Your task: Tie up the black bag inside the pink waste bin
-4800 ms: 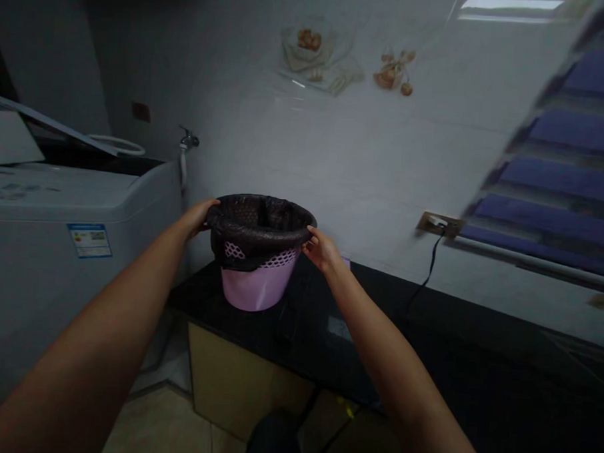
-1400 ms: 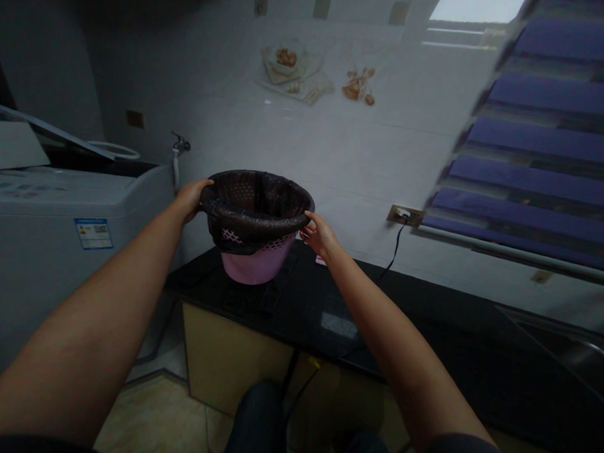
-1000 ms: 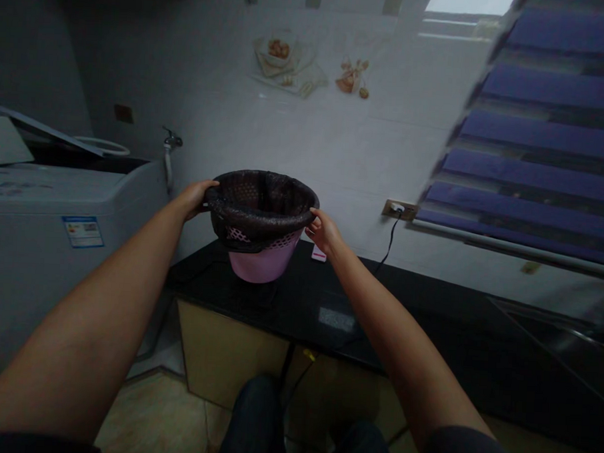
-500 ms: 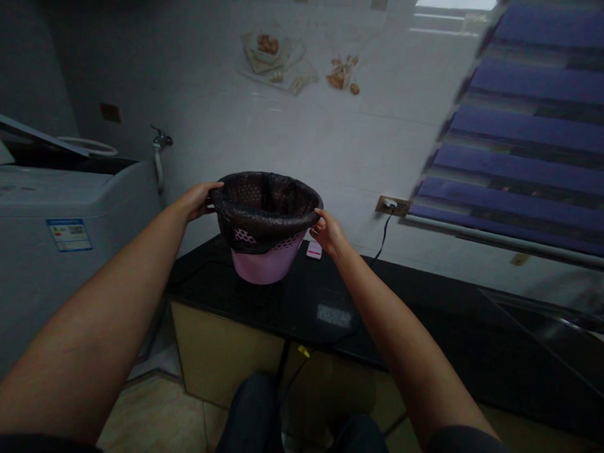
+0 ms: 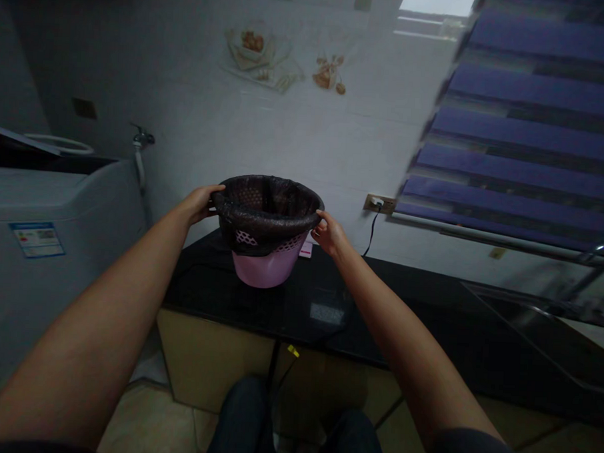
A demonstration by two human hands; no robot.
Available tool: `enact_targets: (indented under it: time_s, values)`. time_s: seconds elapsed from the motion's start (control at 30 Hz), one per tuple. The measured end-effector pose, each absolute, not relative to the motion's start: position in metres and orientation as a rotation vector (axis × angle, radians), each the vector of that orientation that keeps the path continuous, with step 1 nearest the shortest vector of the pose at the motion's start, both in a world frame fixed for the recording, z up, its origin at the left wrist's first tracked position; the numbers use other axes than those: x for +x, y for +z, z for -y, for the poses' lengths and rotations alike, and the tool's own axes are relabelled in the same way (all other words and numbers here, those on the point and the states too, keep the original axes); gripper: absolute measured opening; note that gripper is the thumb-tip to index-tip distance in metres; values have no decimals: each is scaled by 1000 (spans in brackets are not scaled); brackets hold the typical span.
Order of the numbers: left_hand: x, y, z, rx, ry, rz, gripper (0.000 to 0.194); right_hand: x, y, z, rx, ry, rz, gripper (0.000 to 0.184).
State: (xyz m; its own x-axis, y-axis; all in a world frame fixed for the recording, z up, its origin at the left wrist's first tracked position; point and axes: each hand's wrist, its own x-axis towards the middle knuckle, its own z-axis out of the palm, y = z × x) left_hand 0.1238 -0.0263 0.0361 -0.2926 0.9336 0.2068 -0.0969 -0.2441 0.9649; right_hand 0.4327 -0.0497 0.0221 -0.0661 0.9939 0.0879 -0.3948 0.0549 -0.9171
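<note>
A pink plastic waste basket (image 5: 266, 268) with a lattice band near the top hangs between my hands. A black bin bag (image 5: 267, 215) lines it and folds over its rim. My left hand (image 5: 197, 205) grips the left side of the rim, and my right hand (image 5: 329, 233) holds the right side with its fingers. The basket's base appears to be just above the black countertop (image 5: 203, 296), though the contact is hard to judge. A small white item (image 5: 305, 251) lies behind the basket, partly hidden.
A grey washing machine (image 5: 44, 275) stands to the left, with a wall tap (image 5: 143, 138) above it. A purple striped blind (image 5: 516, 136) hangs at right, near a wall socket (image 5: 378, 203) with a black cable. Beige cabinet fronts (image 5: 210, 363) lie below the counter.
Compared with the oldest frame, the basket is raised off the counter. Over the last second the background has slid left, and the basket has moved right along the counter, still in both hands.
</note>
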Motion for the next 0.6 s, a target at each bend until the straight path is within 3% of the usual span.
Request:
enact_targets:
  time_s: [0.6]
  values:
    - [160, 31, 18, 1075, 1590, -1173, 17, 465, 18, 57, -861, 1354, 908, 19]
